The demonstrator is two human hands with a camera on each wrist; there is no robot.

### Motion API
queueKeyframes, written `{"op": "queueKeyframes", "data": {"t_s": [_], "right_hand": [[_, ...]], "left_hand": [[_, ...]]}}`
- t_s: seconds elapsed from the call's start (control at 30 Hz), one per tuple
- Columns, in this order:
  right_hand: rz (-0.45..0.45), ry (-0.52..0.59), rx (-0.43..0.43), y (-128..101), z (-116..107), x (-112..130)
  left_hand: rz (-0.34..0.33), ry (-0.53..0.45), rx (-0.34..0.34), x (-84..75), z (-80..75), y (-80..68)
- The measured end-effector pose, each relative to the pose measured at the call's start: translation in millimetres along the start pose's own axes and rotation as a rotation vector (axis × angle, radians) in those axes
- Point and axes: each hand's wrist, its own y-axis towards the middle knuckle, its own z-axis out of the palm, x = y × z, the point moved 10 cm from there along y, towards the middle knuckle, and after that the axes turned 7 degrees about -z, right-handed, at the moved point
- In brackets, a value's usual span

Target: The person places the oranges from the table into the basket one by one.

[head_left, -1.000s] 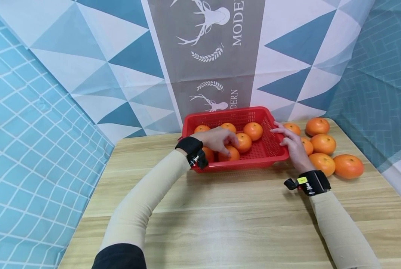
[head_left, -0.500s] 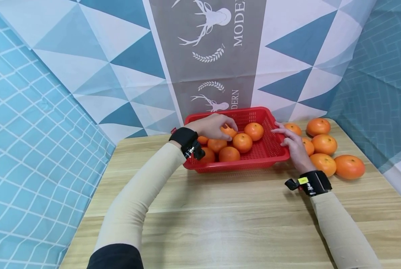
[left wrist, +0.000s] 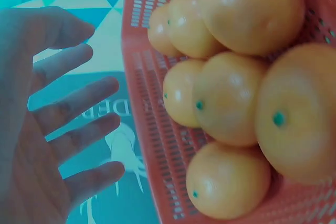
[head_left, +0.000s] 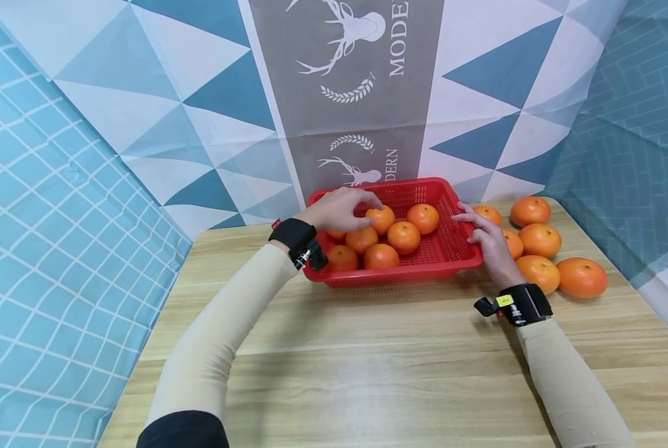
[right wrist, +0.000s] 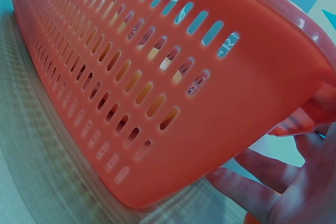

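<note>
A red perforated plastic basket (head_left: 412, 274) stands on the table against the back wall, with several oranges (head_left: 404, 238) in its left and middle part. My left hand (head_left: 339, 210) hovers over the basket's back left, fingers spread, with thumb and fingertips close to one orange (head_left: 380, 219). The left wrist view shows this hand (left wrist: 58, 114) with nothing in it, beside the oranges (left wrist: 228, 179). My right hand (head_left: 489, 246) holds the right end of the basket by its rim. In the right wrist view its fingers (right wrist: 252, 187) lie along the basket's end wall (right wrist: 210, 124).
Several more oranges (head_left: 540, 240) lie loose on the wooden table (head_left: 367, 361), right of the basket and beyond my right hand. A patterned cloth wall (head_left: 356, 118) rises right behind the basket. Tiled-print sheets (head_left: 48, 249) flank the table.
My left hand has moved back from the front oranges to the basket's back left and drawn leftward, uncovering an orange at the back. The right hand and the basket have stayed put.
</note>
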Motion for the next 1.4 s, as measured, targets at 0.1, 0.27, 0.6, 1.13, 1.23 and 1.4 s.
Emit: {"op": "queueKeyframes", "data": {"t_s": [0.1,0.27,0.6,1.13,1.23,1.4], "right_hand": [[0.001,0.000,0.004,0,1,1],[-0.001,0.002,0.001,1,1,2],[-0.009,-0.002,0.001,1,3,2],[-0.004,0.008,-0.003,0,1,0],[-0.005,0.008,-0.005,-1,0,1],[-0.005,0.008,-0.002,-1,0,1]], "left_hand": [[-0.017,0.011,-0.022,11.6,-2.3,-6.4],[-0.025,0.005,-0.054,31.0,-5.3,-19.4],[-0.074,-0.009,-0.115,74.7,-12.2,-50.6],[-0.134,-0.135,-0.240,115.2,-22.1,-82.9],[-0.153,-0.210,-0.265,122.9,-17.6,-82.2],[-0.201,-0.368,-0.312,138.3,-7.2,-81.4]]}}
